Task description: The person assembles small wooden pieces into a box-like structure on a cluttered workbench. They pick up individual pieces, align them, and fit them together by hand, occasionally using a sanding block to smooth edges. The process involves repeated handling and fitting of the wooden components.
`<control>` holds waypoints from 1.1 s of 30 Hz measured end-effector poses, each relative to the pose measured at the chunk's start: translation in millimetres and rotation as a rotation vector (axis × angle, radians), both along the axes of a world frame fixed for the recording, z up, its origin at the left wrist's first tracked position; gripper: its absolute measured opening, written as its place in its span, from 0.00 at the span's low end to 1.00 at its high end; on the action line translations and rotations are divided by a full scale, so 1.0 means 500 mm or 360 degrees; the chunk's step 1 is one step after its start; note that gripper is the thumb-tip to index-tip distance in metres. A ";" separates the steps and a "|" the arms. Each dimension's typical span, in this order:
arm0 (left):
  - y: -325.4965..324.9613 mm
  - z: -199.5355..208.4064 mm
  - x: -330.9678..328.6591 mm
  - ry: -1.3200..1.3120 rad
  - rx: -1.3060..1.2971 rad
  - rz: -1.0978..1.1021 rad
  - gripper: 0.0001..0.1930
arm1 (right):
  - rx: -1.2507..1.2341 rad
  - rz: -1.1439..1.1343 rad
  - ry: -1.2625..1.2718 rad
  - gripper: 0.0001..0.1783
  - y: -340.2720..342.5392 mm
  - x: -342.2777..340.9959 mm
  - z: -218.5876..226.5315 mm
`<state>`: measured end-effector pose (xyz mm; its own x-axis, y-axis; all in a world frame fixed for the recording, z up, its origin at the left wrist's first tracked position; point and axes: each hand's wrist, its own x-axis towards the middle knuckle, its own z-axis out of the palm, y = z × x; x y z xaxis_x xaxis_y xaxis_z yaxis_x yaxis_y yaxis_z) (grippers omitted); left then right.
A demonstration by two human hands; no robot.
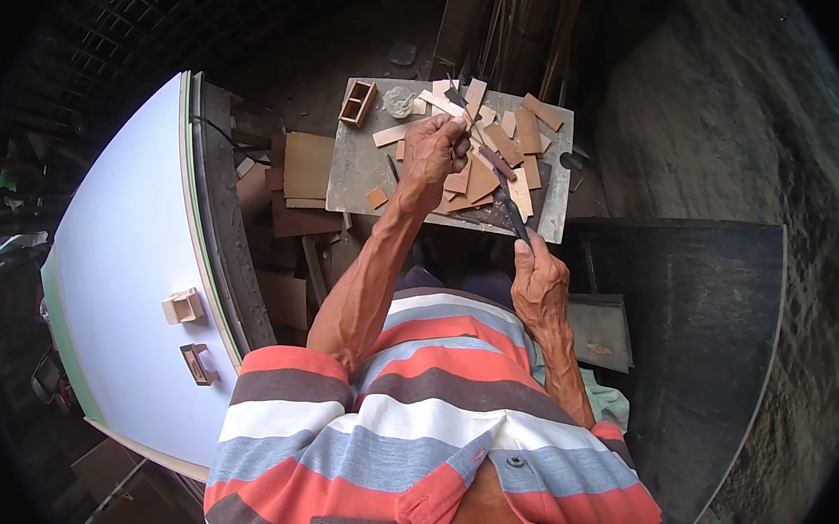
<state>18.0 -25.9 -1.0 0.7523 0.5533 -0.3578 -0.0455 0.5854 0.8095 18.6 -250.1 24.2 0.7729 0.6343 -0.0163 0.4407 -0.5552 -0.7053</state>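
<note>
My left hand (436, 153) is over the middle of a small worktable (352, 186), its fingers curled tight and pinched together. What they hold is too small and hidden to name. In my right hand (540, 281), near the table's front right corner, is the handle of a slim dark tool (512, 208). It points up and left toward a reddish-brown strip (499, 163), and I cannot tell if the strip belongs to it. Below and around my left hand lie several flat wood pieces (504, 144), pale and brown, overlapping in a loose heap.
A two-compartment wooden box (357, 103) and a crumpled clear plastic bag (398, 101) sit at the table's far left. Two small wooden frames (183, 306) rest on a large white panel (123, 244) to my left. A black board (688, 355) stands to my right.
</note>
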 end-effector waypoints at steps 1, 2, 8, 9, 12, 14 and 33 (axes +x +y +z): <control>-0.003 0.002 -0.001 -0.0002 -0.0009 0.0022 0.06 | 0.0004 0.0001 0.0012 0.17 -0.001 -0.001 0.002; -0.004 0.000 -0.002 -0.0007 -0.0027 0.0043 0.06 | 0.0008 0.0002 0.0024 0.17 -0.002 -0.002 0.002; -0.002 -0.007 -0.003 -0.0021 -0.0067 0.0018 0.06 | 0.0088 -0.0020 0.0013 0.20 -0.011 -0.012 -0.021; 0.005 -0.008 -0.007 -0.0022 -0.0065 -0.0039 0.06 | 0.0062 -0.0032 0.0020 0.19 -0.008 -0.012 -0.019; 0.020 -0.004 -0.010 -0.0009 -0.0069 -0.0089 0.06 | -0.0031 -0.0073 0.0029 0.16 0.013 -0.008 -0.007; 0.028 0.006 -0.005 0.0030 -0.0062 -0.0120 0.06 | -0.0116 -0.0111 0.0018 0.15 0.027 0.000 0.001; 0.014 0.007 0.006 0.0195 -0.0071 -0.0377 0.07 | -0.0352 -0.0103 -0.0151 0.11 0.056 -0.003 0.037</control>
<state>20.7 -18.8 2.4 0.8085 0.3487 -0.4741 0.1937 0.6030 0.7738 17.1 -222.1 42.8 0.8165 0.5724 -0.0747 0.4576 -0.7207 -0.5208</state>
